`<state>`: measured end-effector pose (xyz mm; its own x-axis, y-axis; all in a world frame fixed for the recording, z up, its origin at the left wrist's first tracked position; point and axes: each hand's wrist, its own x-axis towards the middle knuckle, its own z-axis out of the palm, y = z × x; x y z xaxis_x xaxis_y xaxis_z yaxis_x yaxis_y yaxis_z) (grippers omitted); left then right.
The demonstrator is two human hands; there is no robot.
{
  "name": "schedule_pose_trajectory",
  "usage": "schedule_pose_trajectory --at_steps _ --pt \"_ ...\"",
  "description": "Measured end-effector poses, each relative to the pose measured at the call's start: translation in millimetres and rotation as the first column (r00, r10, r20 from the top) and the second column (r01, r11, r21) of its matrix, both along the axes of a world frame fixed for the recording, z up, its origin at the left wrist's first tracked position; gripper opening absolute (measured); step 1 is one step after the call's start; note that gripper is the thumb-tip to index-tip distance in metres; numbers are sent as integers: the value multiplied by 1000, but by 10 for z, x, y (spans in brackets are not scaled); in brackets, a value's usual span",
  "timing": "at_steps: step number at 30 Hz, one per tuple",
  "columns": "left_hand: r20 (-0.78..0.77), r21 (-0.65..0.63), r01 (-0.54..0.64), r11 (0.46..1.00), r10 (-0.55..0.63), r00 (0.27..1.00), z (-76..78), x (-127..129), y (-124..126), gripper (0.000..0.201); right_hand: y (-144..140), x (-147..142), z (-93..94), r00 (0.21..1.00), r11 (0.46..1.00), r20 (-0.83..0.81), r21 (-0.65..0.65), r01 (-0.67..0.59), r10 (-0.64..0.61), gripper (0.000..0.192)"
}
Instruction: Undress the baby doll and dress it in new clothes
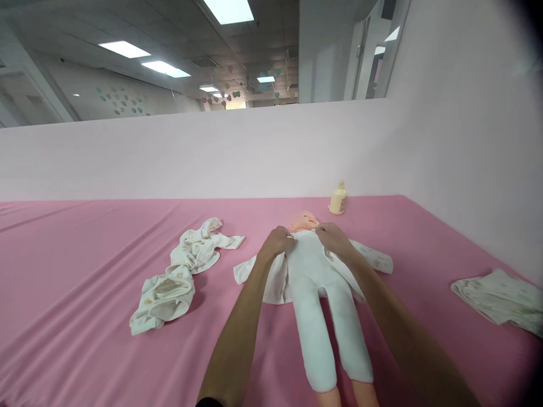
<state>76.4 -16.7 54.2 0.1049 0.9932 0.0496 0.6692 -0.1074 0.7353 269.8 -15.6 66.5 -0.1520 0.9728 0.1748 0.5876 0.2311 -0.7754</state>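
Observation:
A baby doll (311, 271) with a white cloth body lies on its back, its head pointing away from me. Under and around it is a white patterned baby shirt (278, 282), open at the front, with the sleeves spread to both sides. Near the doll's neck, my left hand (278, 242) is closed on the shirt's left front edge. My right hand (333, 237) pinches the opposite edge by the other shoulder. The fingertips of both hands are partly hidden.
Crumpled baby clothes (182, 271) lie to the left on the pink sheet (85, 271). A folded patterned cloth (500, 297) rests at the far right. Beyond the doll, a cream pump bottle (338, 199) stands near the white wall (190, 158). Another wall rises on the right.

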Motion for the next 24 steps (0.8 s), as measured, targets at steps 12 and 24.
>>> schedule_pose_trajectory --at_steps 12,24 --pt "-1 8 -17 1000 17 1000 6 12 -9 26 -24 -12 22 999 1000 -39 -25 9 -10 27" --pt "-96 37 -93 995 96 991 45 67 -31 7 -22 -13 17 999 999 -51 -42 12 -14 27"
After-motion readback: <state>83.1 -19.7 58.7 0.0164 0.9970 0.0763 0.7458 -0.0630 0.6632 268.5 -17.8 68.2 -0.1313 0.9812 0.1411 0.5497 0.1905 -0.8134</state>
